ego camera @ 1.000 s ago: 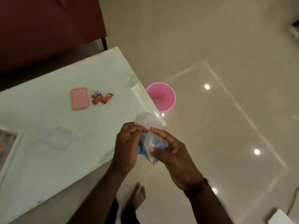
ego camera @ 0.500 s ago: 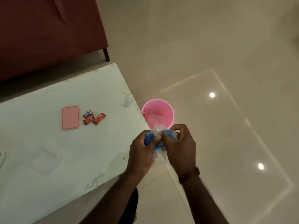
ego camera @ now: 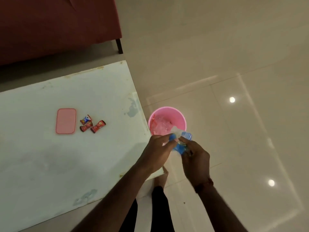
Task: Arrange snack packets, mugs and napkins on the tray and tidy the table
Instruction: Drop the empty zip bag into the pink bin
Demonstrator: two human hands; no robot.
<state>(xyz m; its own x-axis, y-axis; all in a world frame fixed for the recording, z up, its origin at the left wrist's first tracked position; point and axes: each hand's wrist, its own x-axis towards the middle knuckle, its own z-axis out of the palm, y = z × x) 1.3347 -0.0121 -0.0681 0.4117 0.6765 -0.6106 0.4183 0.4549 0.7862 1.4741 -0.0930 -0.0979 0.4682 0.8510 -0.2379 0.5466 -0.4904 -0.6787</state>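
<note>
My left hand [ego camera: 157,150] and my right hand [ego camera: 194,158] both grip a crumpled clear and blue plastic wrapper [ego camera: 181,141], held off the table's right corner and just in front of a pink bin [ego camera: 167,121] on the floor. The bin holds clear plastic scraps. On the white table [ego camera: 50,161] lie three small red snack packets [ego camera: 92,125] in a cluster, with a pink rectangular lid [ego camera: 66,121] to their left. No tray, mug or napkin is in view.
A dark red sofa [ego camera: 55,22] with a black leg stands beyond the table's far edge. Glossy beige floor tiles [ego camera: 234,64] spread to the right. My bare foot [ego camera: 160,179] shows below the table corner.
Both hands carried the wrapper away from the table edge toward the pink bin and squeezed it smaller. The view swung right, so the tray at the left edge dropped out.
</note>
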